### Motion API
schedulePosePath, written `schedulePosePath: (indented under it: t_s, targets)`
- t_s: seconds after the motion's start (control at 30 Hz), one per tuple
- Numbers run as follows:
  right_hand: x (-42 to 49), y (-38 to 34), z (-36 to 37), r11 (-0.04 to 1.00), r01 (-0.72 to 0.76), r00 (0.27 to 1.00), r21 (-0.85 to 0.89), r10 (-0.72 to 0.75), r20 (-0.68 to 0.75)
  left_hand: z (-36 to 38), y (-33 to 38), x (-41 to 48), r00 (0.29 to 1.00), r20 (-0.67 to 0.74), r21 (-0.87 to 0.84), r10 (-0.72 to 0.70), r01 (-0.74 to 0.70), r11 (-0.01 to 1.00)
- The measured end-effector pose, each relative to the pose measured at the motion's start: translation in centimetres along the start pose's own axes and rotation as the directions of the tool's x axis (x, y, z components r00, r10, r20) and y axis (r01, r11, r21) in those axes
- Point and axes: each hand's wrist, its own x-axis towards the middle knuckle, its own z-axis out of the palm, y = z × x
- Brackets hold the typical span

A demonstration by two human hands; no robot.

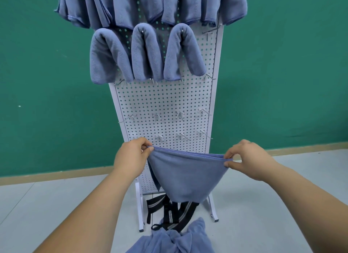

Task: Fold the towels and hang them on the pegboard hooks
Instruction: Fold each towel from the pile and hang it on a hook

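Observation:
A folded blue towel (186, 175) hangs stretched between my two hands in front of the lower part of the white pegboard (165, 98). My left hand (131, 154) pinches its left top corner, and my right hand (244, 158) pinches the right top corner. Three folded blue towels (143, 53) hang on hooks in a row higher up, with several more towels (150, 4) above them. An empty hook (208, 32) sticks out to the right of that row, and lower rows of hooks (180, 114) are bare.
A heap of loose blue towels (175, 239) lies at the bottom of the view, with black striped straps (169, 211) beside it near the pegboard's white feet (140, 211). Grey floor spreads on both sides. A green wall stands behind.

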Motion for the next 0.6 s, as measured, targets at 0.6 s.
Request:
schedulePosePath:
  t_s: [0.6]
  targets:
    - [0.8,-0.4,1.0,0.952,-0.299,0.938,-0.067,0.281,-0.203,0.0,0.7,-0.6,0.999,-0.012,-0.033,0.041,-0.042,0.999]
